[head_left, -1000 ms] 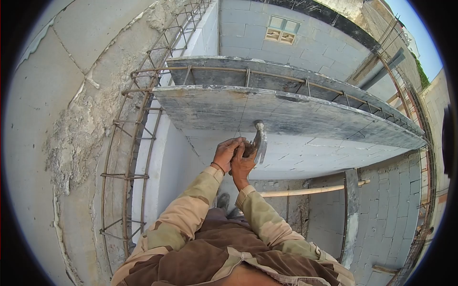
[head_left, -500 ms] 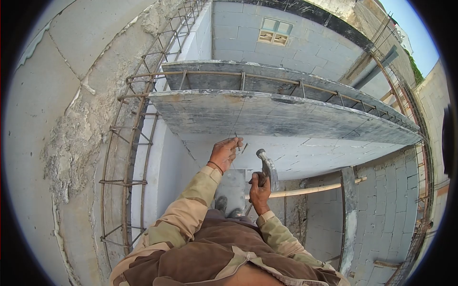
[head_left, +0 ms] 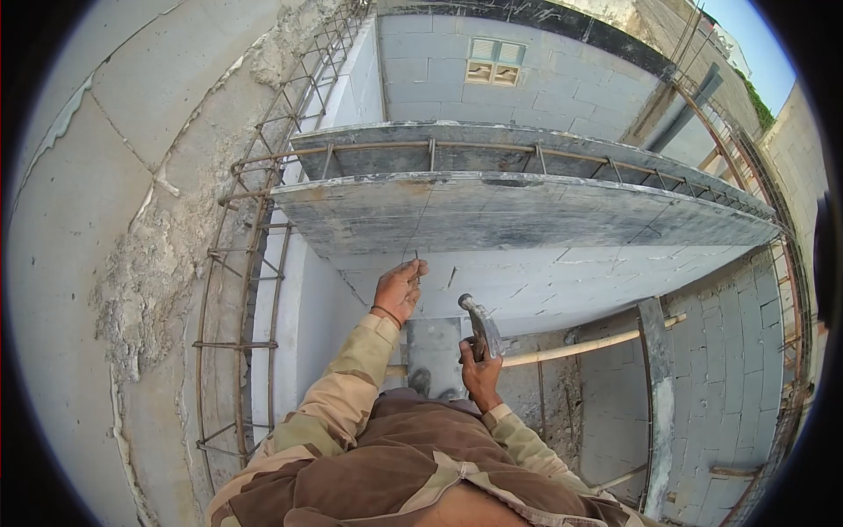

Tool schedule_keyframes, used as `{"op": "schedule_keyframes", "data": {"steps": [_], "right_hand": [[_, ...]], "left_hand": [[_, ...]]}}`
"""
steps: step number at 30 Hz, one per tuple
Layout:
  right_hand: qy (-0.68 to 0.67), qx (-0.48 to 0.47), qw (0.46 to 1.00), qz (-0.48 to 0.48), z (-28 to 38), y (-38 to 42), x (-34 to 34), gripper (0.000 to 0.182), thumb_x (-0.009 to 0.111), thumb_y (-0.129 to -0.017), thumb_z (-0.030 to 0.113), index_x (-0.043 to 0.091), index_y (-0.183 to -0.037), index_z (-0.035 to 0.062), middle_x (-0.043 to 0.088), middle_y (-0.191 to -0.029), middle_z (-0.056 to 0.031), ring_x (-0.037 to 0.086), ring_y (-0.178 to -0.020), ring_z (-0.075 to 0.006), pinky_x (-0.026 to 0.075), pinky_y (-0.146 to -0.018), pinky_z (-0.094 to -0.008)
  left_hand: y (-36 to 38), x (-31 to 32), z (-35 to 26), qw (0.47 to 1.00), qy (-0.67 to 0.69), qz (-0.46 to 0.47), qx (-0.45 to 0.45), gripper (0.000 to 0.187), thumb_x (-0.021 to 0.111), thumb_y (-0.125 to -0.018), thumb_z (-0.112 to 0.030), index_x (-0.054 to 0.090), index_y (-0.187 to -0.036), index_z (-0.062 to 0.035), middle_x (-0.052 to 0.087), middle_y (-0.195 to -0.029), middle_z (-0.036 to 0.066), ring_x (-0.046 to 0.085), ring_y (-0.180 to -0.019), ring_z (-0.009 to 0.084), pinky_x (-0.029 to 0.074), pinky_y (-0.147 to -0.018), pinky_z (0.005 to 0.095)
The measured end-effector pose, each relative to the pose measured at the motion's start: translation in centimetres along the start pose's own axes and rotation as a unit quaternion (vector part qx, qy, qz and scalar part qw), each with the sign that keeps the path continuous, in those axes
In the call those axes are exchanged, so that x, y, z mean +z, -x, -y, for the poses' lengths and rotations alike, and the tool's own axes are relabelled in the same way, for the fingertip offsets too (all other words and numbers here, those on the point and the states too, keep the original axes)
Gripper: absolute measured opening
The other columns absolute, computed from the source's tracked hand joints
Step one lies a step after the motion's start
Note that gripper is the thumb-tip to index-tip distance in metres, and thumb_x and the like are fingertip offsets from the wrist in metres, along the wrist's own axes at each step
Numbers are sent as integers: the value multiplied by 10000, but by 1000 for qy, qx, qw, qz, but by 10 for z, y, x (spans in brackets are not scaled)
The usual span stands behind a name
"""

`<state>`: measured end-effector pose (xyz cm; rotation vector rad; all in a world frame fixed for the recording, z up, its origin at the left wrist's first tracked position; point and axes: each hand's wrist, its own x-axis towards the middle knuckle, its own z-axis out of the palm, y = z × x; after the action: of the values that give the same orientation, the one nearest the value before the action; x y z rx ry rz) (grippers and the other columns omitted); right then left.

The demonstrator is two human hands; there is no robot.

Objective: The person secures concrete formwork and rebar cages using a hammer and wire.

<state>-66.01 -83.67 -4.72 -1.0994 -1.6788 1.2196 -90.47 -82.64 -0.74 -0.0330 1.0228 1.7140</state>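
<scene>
My left hand (head_left: pixel 399 291) pinches a thin dark nail (head_left: pixel 417 260), held upright just under the lower edge of the grey formwork board (head_left: pixel 439 211). To its right, my right hand (head_left: pixel 481 378) is wrapped round a claw hammer (head_left: pixel 479 321), whose metal head points up and to the left, apart from the board. A second board (head_left: pixel 378 158) stands behind the first, with a rebar cage (head_left: pixel 483 151) between them. Below the front board is a white block wall (head_left: pixel 527 277).
An upright rebar cage (head_left: pixel 239 345) stands at the left beside rough concrete (head_left: pixel 140 290). A bamboo pole (head_left: pixel 571 349) crosses low on the right, behind an upright plank (head_left: pixel 657 395). A small vent window (head_left: pixel 494 61) is in the far wall.
The view has shifted slightly. My left hand has moved a little left and down with the nail, and the hammer in my right hand has moved slightly down and left.
</scene>
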Motion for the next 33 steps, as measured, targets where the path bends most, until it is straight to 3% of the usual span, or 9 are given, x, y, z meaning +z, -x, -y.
{"op": "schedule_keyframes", "data": {"steps": [9,12,16,19,22,25,26,28,33], "right_hand": [[9,33,998,55,13,-4,6,194,706,-921,173,666,-954,-15,626,-653,-46,561,-563,-118,463,-545,-296],[39,-108,992,46,12,-9,5,225,703,-924,194,666,-988,-18,638,-684,-49,561,-589,-130,468,-559,-316],[51,-190,975,106,17,-21,5,164,632,-861,53,569,-1000,-7,585,-685,-170,581,-577,-410,458,-527,-424],[115,-348,926,90,14,-28,4,216,651,-803,33,556,-992,-13,586,-727,-183,584,-612,-406,463,-545,-451],[37,-379,911,156,2,-45,4,304,669,-760,34,539,-1028,-24,589,-757,-201,590,-646,-411,468,-554,-475],[91,-366,905,198,7,-62,15,297,671,-786,47,519,-1032,-21,590,-728,-200,595,-628,-410,474,-540,-471],[140,-262,930,215,6,-65,24,258,674,-811,59,510,-993,-21,589,-703,-195,594,-601,-411,472,-515,-467],[126,-301,920,218,10,-63,22,240,665,-819,52,507,-983,-24,582,-689,-190,592,-587,-407,473,-506,-459],[40,-462,865,191,18,-64,8,213,648,-830,46,501,-958,-42,572,-669,-182,599,-575,-392,471,-479,-443]], "left_hand": [[-1,1,-5,1000,-4,19,-16,201,637,-981,-196,659,-1052,-9,648,-875,1,324,-463,36,294,-434,205],[-5,2,-8,997,46,23,-55,202,624,-989,-203,648,-1062,-16,650,-857,-17,313,-460,40,292,-434,209],[-10,-2,-17,991,85,16,-102,198,606,-998,-198,627,-1090,-24,655,-850,-23,298,-455,46,287,-433,215],[-12,-6,-20,982,127,26,-140,202,591,-1007,-197,611,-1120,-32,659,-848,-19,294,-457,49,283,-431,219],[-15,-5,-21,982,115,42,-146,191,583,-1011,-197,612,-1111,-37,657,-828,-23,293,-460,53,287,-429,223],[-8,10,-23,985,106,26,-137,194,580,-1013,-199,606,-1117,-36,653,-805,-29,301,-462,55,286,-429,226],[-3,24,-25,988,82,-41,-123,187,588,-1009,-201,614,-1109,-45,653,-804,-30,313,-468,53,298,-431,223],[-2,27,-27,987,57,-107,-107,180,596,-1006,-204,623,-1101,-54,654,-803,-31,325,-473,50,311,-434,221],[-22,-11,-20,981,107,60,-150,190,644,-983,-241,663,-1087,-83,652,-794,-46,379,-488,53,373,-456,223]]}}
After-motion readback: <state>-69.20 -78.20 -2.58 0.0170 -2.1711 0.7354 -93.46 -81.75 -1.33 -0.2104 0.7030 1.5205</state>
